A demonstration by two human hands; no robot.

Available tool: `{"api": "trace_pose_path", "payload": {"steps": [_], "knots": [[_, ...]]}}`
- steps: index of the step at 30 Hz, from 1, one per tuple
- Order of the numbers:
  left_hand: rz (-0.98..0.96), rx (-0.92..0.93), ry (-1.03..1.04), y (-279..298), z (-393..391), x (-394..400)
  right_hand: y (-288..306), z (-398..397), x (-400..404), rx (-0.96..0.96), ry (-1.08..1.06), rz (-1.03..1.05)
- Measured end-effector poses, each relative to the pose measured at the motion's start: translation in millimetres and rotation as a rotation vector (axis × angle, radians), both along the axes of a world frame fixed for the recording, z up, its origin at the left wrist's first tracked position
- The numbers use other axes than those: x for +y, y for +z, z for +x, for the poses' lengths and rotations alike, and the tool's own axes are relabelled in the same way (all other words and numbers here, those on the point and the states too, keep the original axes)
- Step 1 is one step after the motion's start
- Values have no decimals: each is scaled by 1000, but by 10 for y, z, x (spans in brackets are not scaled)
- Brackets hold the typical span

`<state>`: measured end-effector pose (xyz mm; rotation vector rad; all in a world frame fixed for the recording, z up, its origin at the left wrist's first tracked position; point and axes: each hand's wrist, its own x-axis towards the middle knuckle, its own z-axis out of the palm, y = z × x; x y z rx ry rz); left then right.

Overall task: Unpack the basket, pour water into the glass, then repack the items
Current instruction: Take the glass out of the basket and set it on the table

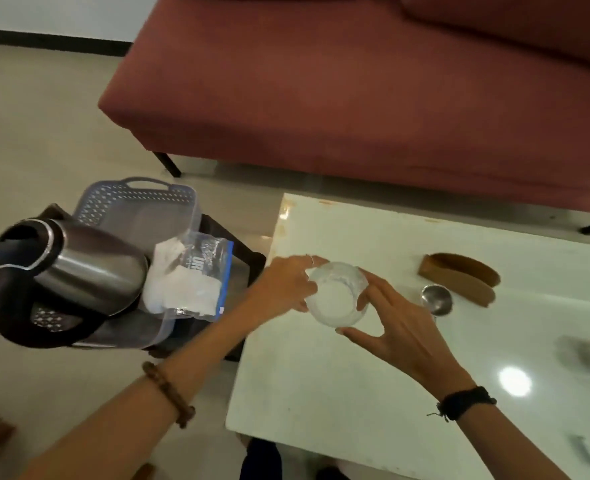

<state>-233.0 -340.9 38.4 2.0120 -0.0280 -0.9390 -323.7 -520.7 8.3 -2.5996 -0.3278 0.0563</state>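
Dim, soft indoor light; lamp glare on glossy table; blurred, wide-angle-warped edges.

A dull red sofa fills the upper part of the view, its seat running from the left edge of the cushion to the right border, with 2 dark legs showing, 1 at the left front and 1 at far right. Pale beige floor tiles stretch to the left, meeting a white wall with a dark skirting strip at the top left. A dark stool or low stand sits on the floor beside the white marble-look table, whose glossy top carries a bright round light reflection.
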Motion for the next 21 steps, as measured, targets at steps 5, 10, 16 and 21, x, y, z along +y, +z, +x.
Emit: {"api": "trace_pose_path", "payload": {"steps": [5, 10, 16, 21], "knots": [[22, 93, 52, -674, -485, -284, -630, -424, -310, 192, -1, 73], [28, 122, 90, -1044, -620, -402, -1038, -528, -431, 257, 4, 82], [63, 176, 158, -1284, -675, -478, -1306, -578, -446, 275, 4, 42], [77, 175, 185, -1333, -668, -502, -1351, -538, -469, 291, -22, 38]]}}
